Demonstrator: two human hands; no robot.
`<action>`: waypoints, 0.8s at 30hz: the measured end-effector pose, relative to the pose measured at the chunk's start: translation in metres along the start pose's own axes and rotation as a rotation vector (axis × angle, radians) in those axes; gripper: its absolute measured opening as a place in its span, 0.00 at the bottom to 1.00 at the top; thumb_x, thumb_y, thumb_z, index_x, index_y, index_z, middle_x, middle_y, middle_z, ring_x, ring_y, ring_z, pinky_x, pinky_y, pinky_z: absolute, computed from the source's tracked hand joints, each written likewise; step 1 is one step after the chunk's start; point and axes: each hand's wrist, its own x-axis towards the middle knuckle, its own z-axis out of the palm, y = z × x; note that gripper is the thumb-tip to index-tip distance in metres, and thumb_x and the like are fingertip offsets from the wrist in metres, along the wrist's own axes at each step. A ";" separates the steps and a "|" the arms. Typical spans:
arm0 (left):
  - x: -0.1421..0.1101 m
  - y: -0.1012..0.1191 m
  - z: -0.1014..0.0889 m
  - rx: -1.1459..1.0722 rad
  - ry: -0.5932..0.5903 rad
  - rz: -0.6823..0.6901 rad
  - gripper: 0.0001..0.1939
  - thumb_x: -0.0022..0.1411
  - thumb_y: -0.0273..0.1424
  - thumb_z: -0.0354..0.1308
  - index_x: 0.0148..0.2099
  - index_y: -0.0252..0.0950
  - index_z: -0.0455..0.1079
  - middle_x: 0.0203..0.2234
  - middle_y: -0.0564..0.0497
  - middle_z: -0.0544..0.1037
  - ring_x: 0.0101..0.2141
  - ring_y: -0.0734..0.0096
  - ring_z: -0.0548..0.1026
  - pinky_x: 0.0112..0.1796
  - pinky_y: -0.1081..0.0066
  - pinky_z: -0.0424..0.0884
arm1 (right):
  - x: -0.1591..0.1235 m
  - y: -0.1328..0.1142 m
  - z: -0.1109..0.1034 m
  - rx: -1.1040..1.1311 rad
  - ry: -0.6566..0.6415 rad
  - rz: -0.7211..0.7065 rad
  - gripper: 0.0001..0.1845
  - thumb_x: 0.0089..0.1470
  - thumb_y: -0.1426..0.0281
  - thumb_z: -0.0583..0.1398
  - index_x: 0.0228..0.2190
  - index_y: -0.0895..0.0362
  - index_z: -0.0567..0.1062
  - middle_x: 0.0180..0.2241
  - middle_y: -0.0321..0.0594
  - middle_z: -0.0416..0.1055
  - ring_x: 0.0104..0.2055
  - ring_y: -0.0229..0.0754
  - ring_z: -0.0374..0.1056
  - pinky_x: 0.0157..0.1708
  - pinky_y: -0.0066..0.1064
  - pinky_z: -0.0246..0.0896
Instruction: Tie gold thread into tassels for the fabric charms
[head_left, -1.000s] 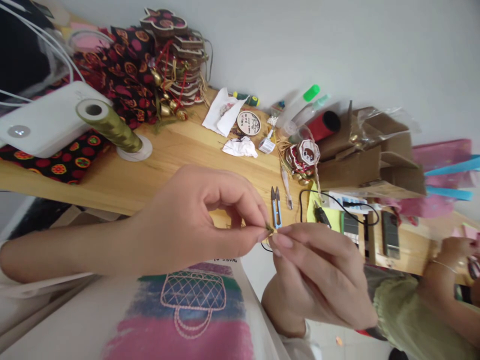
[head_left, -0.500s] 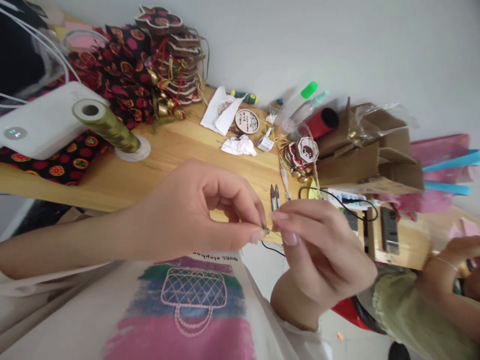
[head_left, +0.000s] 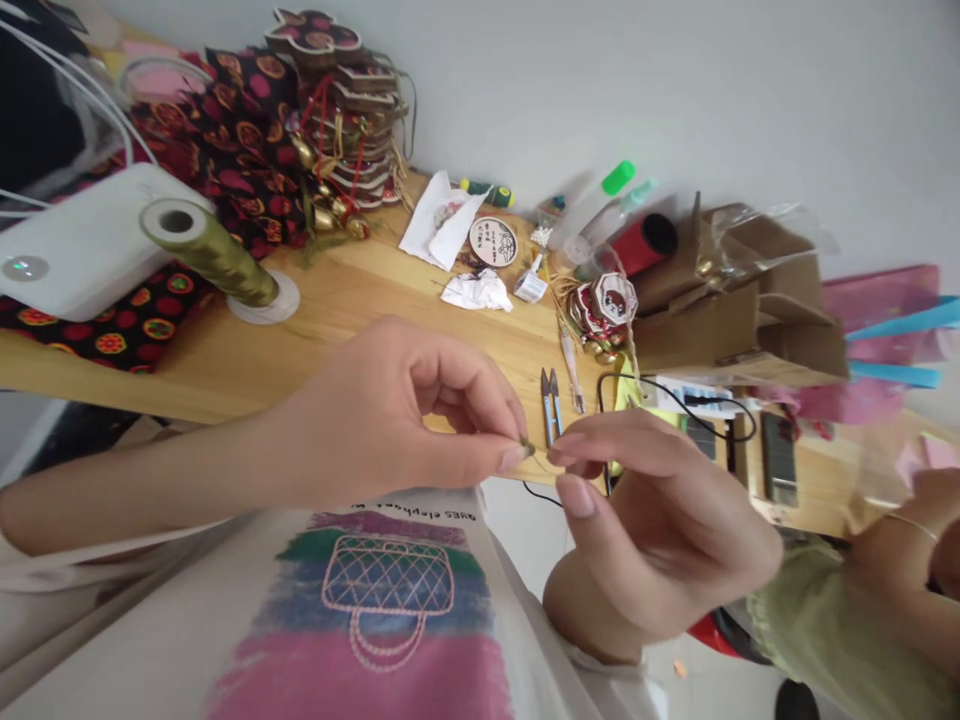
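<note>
My left hand (head_left: 420,415) is closed, its thumb and forefinger pinching a small olive-green bit of cord (head_left: 529,447) that pokes out past the fingertips. A fine thread seems to trail from it to the right, too faint to follow. Just across from it is my right hand (head_left: 667,520), with thumb and forefinger apart and nothing plain between them. Behind the fingertips, a pair of blue-handled thread snips (head_left: 551,408) lies on the wooden table (head_left: 337,310). A white pen-like tool (head_left: 571,370) lies beside the snips.
A spool of olive thread (head_left: 225,265) stands left, by a white box-shaped device (head_left: 97,240). Patterned fabric pouches (head_left: 247,150) with bells are piled behind. Crumpled tissue (head_left: 476,290), a small white bottle (head_left: 531,282) and a cardboard box (head_left: 750,330) stand further back. At right sits another person (head_left: 840,620).
My right thumb and forefinger have parted, and that hand has shifted slightly right, away from the cord. My left hand still pinches the cord, raised a little.
</note>
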 end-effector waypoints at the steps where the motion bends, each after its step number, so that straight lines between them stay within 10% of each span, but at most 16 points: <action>1: 0.000 0.000 0.000 0.007 0.004 0.011 0.05 0.51 0.23 0.66 0.26 0.36 0.75 0.27 0.55 0.82 0.28 0.75 0.79 0.29 0.81 0.75 | -0.001 -0.001 0.001 -0.015 0.000 -0.001 0.10 0.52 0.82 0.63 0.36 0.59 0.79 0.27 0.37 0.75 0.27 0.38 0.70 0.21 0.31 0.65; 24: -0.005 -0.001 0.000 0.307 0.056 0.251 0.06 0.55 0.22 0.63 0.28 0.36 0.74 0.28 0.52 0.82 0.28 0.73 0.78 0.29 0.75 0.72 | -0.006 -0.017 -0.003 -0.097 -0.149 0.282 0.12 0.52 0.83 0.64 0.33 0.54 0.77 0.25 0.33 0.73 0.26 0.36 0.67 0.22 0.31 0.60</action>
